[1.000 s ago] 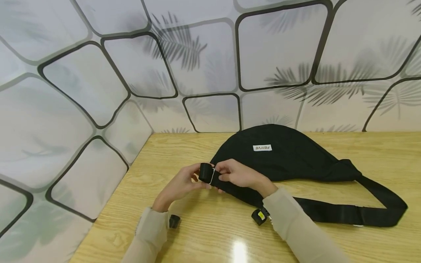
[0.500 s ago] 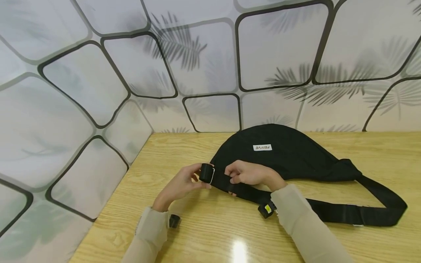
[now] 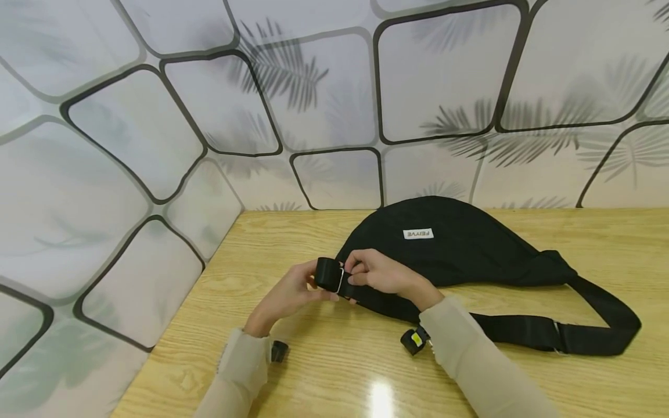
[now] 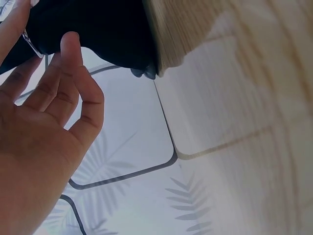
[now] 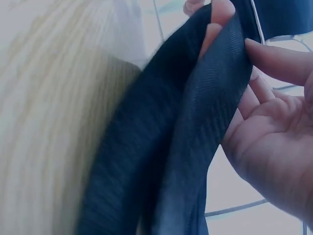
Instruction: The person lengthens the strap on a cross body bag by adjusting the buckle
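Though head-view only, bag label [image 3: 418,234]

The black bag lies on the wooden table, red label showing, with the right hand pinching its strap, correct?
Not quite: the label is white, not red, as the head view shows. The black bag does lie on the wooden table, with the right hand pinching its strap.

a wood-grained table [image 3: 324,377] stands by leaf-patterned, perhaps papered, walls [image 3: 444,81].
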Available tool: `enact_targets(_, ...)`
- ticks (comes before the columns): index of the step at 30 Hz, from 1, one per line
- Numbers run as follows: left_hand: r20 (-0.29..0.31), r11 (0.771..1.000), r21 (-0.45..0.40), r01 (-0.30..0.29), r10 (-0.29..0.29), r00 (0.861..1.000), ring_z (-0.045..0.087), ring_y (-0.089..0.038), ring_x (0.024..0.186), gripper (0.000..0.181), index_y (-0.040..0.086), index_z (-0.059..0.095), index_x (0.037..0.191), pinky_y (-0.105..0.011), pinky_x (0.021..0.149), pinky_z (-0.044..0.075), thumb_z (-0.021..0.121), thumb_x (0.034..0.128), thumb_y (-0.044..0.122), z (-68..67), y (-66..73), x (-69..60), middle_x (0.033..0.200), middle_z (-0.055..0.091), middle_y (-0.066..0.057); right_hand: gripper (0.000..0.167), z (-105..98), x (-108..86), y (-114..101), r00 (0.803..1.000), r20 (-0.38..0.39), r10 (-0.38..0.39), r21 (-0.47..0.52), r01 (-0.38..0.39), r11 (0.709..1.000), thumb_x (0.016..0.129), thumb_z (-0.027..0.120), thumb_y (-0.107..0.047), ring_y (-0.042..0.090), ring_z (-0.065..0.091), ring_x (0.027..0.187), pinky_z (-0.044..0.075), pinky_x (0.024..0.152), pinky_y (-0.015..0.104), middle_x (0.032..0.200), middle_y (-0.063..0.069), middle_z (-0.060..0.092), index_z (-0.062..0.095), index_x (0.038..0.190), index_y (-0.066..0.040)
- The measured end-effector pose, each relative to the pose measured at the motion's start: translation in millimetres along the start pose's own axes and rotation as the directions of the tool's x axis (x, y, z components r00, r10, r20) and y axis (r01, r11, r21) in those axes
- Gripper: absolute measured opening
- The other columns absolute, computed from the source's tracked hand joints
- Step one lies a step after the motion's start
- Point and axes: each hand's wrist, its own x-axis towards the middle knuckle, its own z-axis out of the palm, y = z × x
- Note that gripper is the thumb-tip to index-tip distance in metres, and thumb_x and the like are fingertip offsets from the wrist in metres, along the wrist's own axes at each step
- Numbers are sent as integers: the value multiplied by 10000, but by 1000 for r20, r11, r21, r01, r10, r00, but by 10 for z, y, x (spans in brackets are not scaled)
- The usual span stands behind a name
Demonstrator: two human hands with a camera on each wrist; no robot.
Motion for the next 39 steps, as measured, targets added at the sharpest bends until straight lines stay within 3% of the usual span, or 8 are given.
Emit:
enact_targets(7, 3, 999, -22, 36, -36, 999, 627, -168, 920, 384, -52, 653, 1201, -355, 781, 522, 808, 853, -3, 15, 9, 28, 1043, 701, -95, 100, 26, 2, -25, 997, -75, -34, 28, 36, 999, 1001, 512, 96, 246, 692, 794, 517, 922, 415, 983, 175, 714, 529, 1094, 62)
enact_targets(14, -12, 999, -1, 51, -51, 999, 653, -172, 873, 278, -77, 658, 1138, -379, 798, 551, 763, 890, -7, 21, -3, 27, 953, 701, -83, 125, 69, 0, -38, 995, -82, -54, 91, 61, 994, 1010, 511, 82, 233, 657, 761, 573, 775, 412, 880, 121, 684, 515, 1134, 77)
enact_targets(19, -11, 999, -1, 47, -47, 999, 631, -154, 843, 182, -47, 663, 1051, -367, 795, 543, 754, 903, 7, 28, -18, 19, 908, 682, -57, 305, 92, -18, -37, 993, -68, -100, -53, 96, 994, 983, 642, -26, 199, 582, 673, 545, 743, 380, 749, 47, 558, 504, 1235, 77)
enact_targets(25, -12, 998, 8, 58, -58, 998, 596, -146, 846, 151, -37, 649, 1073, -400, 840, 526, 698, 932, -13, 34, -21, 18, 912, 657, -47, 522, 166, -58, -79, 977, -122, -176, -290, 134, 948, 891, 808, -198, 147, 592, 726, 486, 720, 338, 932, 10, 674, 553, 1291, 18)
enact_targets(32, 1, 998, 20, 63, -63, 998, 608, -165, 836, 143, -38, 651, 1073, -368, 819, 521, 695, 939, -12, 34, -3, 31, 903, 662, -47, 433, 231, -68, -90, 954, -179, -241, -373, 161, 914, 870, 830, -182, 118, 588, 725, 470, 677, 301, 941, 9, 686, 620, 1208, -11)
enact_targets(39, 1, 998, 23, 60, -60, 998, 597, -155, 832, 150, -41, 650, 1080, -366, 818, 523, 692, 939, -14, 30, 2, 34, 885, 651, -37, 438, 249, -68, -95, 948, -186, -257, -404, 165, 900, 867, 838, -180, 95, 613, 782, 488, 719, 311, 1005, 42, 707, 625, 1205, -2)
